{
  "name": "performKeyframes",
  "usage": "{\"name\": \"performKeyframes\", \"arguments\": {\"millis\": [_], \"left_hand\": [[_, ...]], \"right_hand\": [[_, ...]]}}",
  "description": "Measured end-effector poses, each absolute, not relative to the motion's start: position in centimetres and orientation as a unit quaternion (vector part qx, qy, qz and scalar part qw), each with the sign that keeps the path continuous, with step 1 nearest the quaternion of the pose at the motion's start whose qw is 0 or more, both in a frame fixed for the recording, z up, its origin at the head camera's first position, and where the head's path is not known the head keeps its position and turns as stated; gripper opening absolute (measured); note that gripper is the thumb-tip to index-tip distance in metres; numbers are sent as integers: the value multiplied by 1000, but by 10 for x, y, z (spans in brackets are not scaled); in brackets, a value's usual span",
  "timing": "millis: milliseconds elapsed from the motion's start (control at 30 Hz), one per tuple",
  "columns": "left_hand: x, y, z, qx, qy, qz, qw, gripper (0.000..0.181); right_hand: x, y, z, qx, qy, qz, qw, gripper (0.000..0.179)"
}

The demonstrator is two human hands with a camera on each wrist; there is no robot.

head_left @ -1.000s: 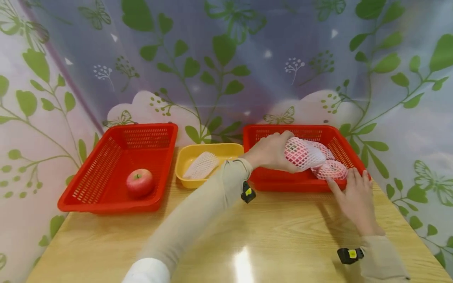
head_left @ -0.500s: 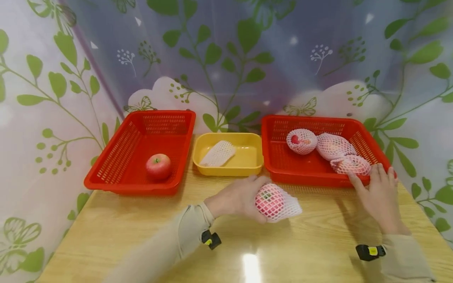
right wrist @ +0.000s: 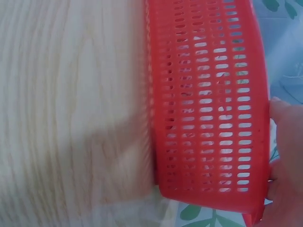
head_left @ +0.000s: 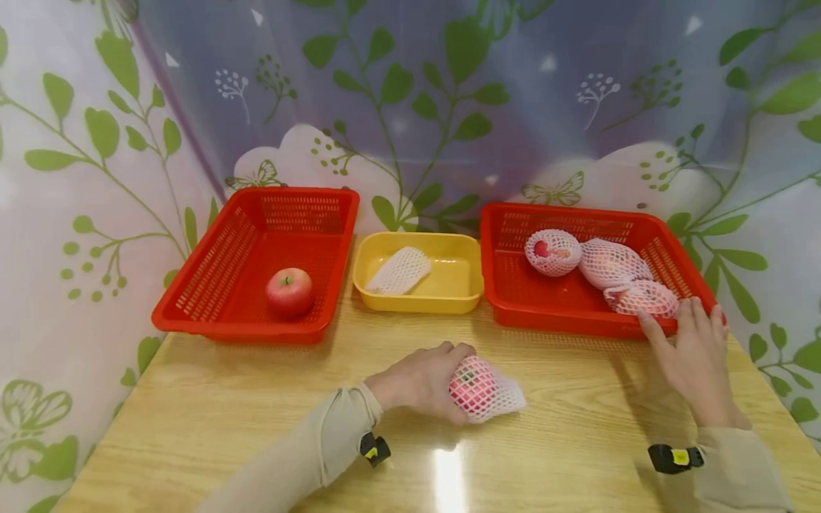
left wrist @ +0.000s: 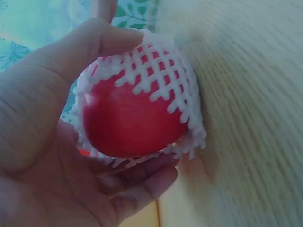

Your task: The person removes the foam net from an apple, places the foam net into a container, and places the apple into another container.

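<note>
My left hand (head_left: 420,385) holds a red apple (head_left: 473,388) just over the table's middle, thumb on one side and fingers on the other. A white foam net sleeve (left wrist: 163,66) wraps it; bare red skin shows at the sleeve's open end in the left wrist view. The sleeve's loose end points right. My right hand (head_left: 695,363) rests on the front right corner of the right red basket (head_left: 551,320), its fingers fairly straight over the rim. Inside that basket lie three net-wrapped fruits (head_left: 553,253), one near my right thumb.
On the left stands another red basket (head_left: 237,328) with one bare apple (head_left: 290,292) in it. Between the baskets sits a yellow tray (head_left: 420,305) containing an empty foam net (head_left: 400,271). A patterned curtain hangs behind the wooden table (head_left: 564,442).
My left hand has lifted the net-wrapped apple out of the right basket and brought it left and nearer to me over the table. My right hand stays on the basket rim.
</note>
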State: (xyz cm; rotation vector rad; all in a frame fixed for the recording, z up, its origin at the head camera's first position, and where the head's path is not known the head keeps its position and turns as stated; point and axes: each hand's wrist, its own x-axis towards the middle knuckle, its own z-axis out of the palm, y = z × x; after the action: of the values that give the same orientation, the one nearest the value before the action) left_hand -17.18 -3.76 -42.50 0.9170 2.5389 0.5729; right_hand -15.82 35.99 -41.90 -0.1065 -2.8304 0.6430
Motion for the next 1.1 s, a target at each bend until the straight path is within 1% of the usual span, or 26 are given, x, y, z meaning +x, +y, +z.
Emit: {"name": "performKeyframes", "arguments": {"millis": [133,233,267,333,433,533,633,700,833,1000,1100], "left_hand": [[-173,-40,-421,319,908,186,199,109],[-172,-42,-416,316,911,170,205,118],[-172,-44,-414,315,911,169,207,121],[-172,-49,-408,319,909,171,208,126],[-174,-59,-399,323,906,177,208,130],[-177,-72,-389,318,907,174,216,129],[-178,-83,-385,315,902,185,231,125],[-178,-87,-385,317,897,196,237,124],[-175,-89,-389,326,893,201,236,121],[-174,-90,-394,328,898,190,224,112],[-174,-88,-396,328,897,195,223,110]], "right_hand": [[-151,338,-411,-13,-959,228,168,87],[-137,302,-402,26,-944,252,210,79],[-133,288,-399,44,-939,264,214,77],[-123,257,-393,81,-932,297,189,75],[-114,217,-392,130,-932,319,114,80],[-116,189,-403,164,-934,315,31,93],[-124,173,-421,198,-935,293,-14,111],[-127,167,-431,208,-934,286,-41,119],[-128,160,-445,190,-933,296,-76,123],[-131,155,-450,180,-929,316,-70,121],[-132,154,-450,186,-929,314,-67,119]]}}
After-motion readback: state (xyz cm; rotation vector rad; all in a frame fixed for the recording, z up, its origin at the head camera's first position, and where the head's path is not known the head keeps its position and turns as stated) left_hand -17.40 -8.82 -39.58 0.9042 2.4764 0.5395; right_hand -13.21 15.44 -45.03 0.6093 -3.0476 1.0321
